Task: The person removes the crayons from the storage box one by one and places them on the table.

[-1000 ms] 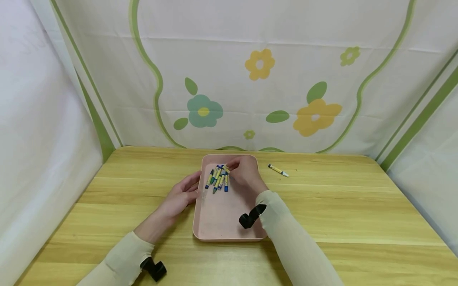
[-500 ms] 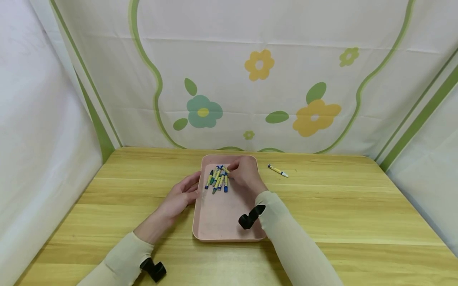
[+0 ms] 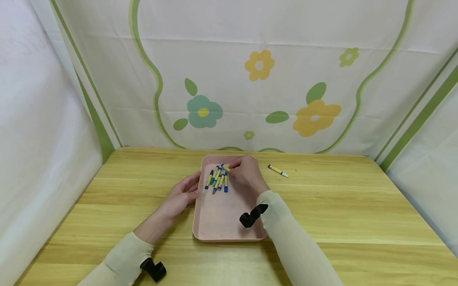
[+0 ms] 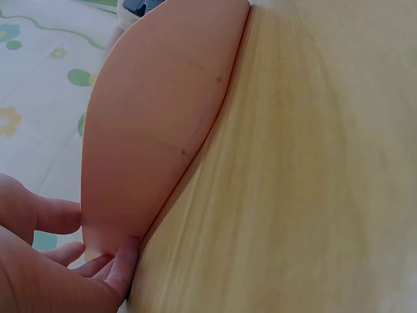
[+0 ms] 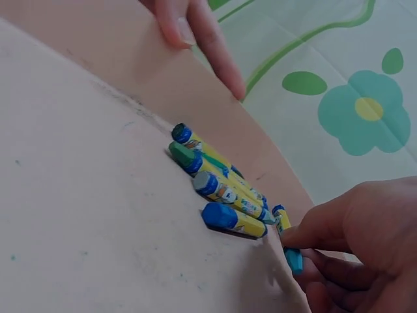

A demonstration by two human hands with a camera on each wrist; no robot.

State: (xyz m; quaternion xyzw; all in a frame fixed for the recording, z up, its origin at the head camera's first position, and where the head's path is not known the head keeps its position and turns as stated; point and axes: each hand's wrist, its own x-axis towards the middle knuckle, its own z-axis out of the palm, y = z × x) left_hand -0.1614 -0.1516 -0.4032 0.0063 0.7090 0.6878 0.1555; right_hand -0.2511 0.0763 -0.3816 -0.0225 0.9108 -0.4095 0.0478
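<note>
My right hand (image 3: pixel 247 173) is over the far part of a shallow pink tray (image 3: pixel 225 220). It pinches a yellow-wrapped oil pastel (image 5: pixel 294 261) between thumb and fingers; the turquoise end sticks out below the thumb in the right wrist view. Beside it in the tray lies a loose pile of several oil pastels, among them a blue one (image 5: pixel 221 216) and a green one (image 5: pixel 184 155). My left hand (image 3: pixel 179 197) touches the tray's left side, its fingers fairly straight against the outer wall (image 4: pixel 150 117) in the left wrist view.
A single white-tipped oil pastel (image 3: pixel 278 171) lies on the wooden table (image 3: pixel 350 214) to the right of the tray. Behind the table hangs a white curtain (image 3: pixel 229 79) with printed flowers, and more cloth closes off both sides.
The right hand shifts only slightly with the pinched oil pastel, whose angle changes a little. The left hand, the tray and the other oil pastels look the same.
</note>
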